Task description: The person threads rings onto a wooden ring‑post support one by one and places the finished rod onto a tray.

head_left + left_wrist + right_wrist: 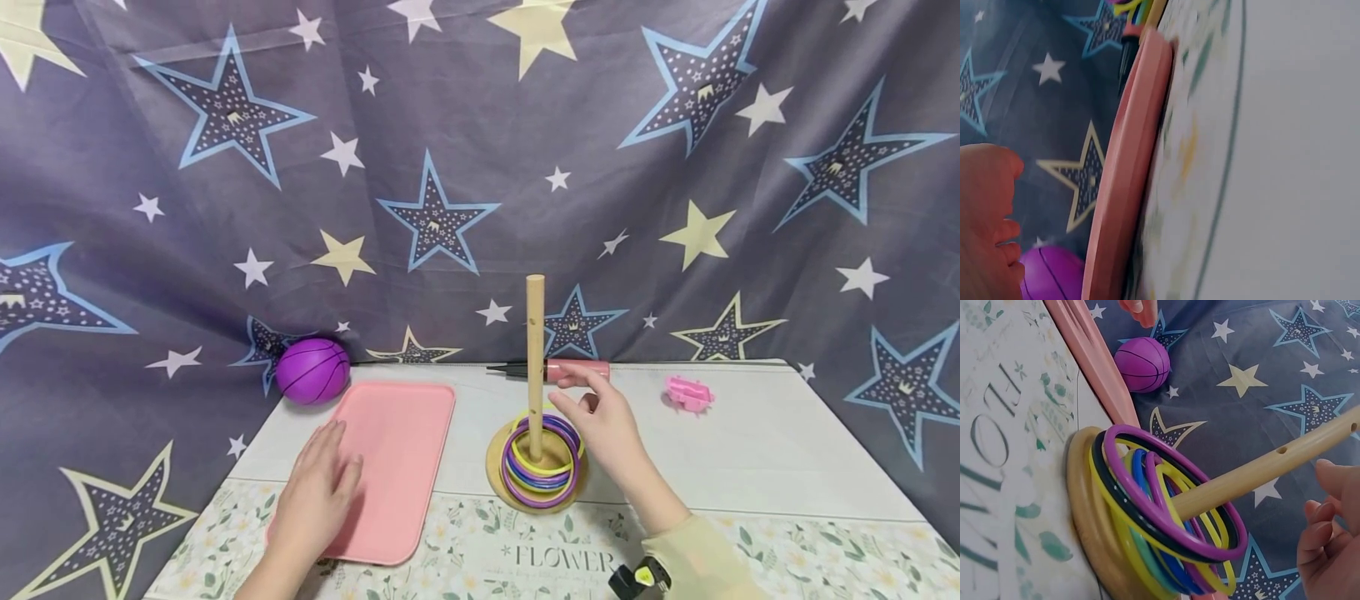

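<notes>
My left hand (318,492) hovers over the left side of a pink tray (401,475), fingers loosely bent and holding nothing. In the left wrist view the tray's side (1125,181) shows to the right of that hand. A wooden post (535,358) stands upright on a round wooden base (497,467). Several coloured rings (542,502), purple, yellow, blue and dark, lie stacked around its foot. Just right of the post is my right hand (607,421), thumb and fingers apart with nothing between them. The right wrist view shows the top purple ring (1147,506) lying tilted around the post.
A purple ball (313,371) sits at the back left, beyond the tray. Behind the post lies a pink and black pump (581,370), partly hidden. A small pink plastic piece (690,394) lies at the back right. A starry curtain (450,100) borders the table.
</notes>
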